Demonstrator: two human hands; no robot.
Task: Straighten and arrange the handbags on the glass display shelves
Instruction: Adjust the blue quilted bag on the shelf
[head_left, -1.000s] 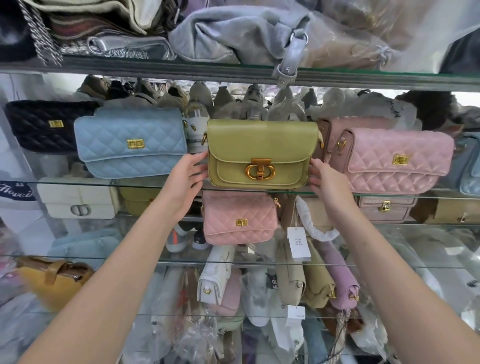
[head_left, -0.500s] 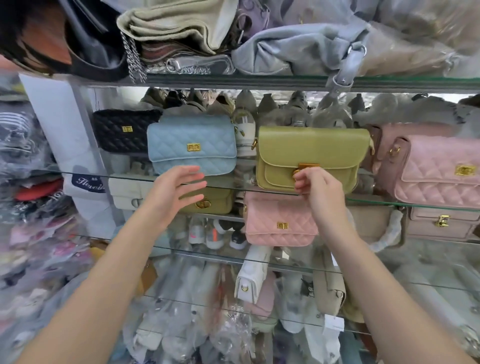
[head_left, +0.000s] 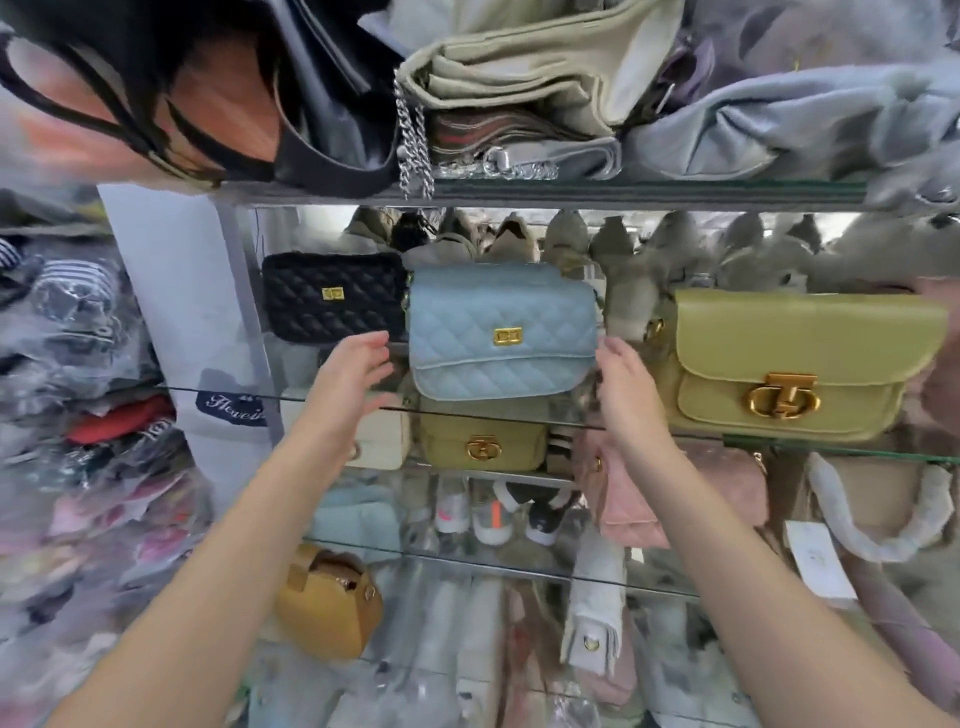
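A light blue quilted handbag (head_left: 501, 332) with a gold clasp stands on the glass shelf (head_left: 519, 418), between a black quilted handbag (head_left: 332, 296) on its left and an olive green handbag (head_left: 795, 364) on its right. My left hand (head_left: 353, 376) is held open just left of the blue bag, fingers straight, a small gap from its side. My right hand (head_left: 623, 387) is open at the bag's lower right corner, its fingers at or against the bag's edge. Neither hand grips anything.
The shelf above (head_left: 571, 189) carries folded bags and a hanging chain (head_left: 413, 150). Below are a small olive bag (head_left: 483, 441), a pink quilted bag (head_left: 727, 488), a mustard bag (head_left: 327, 603) and wrapped stock. A white sign (head_left: 192, 322) stands left.
Both hands left the olive green bag and moved left to either side of the blue bag. The view has swung left as well.
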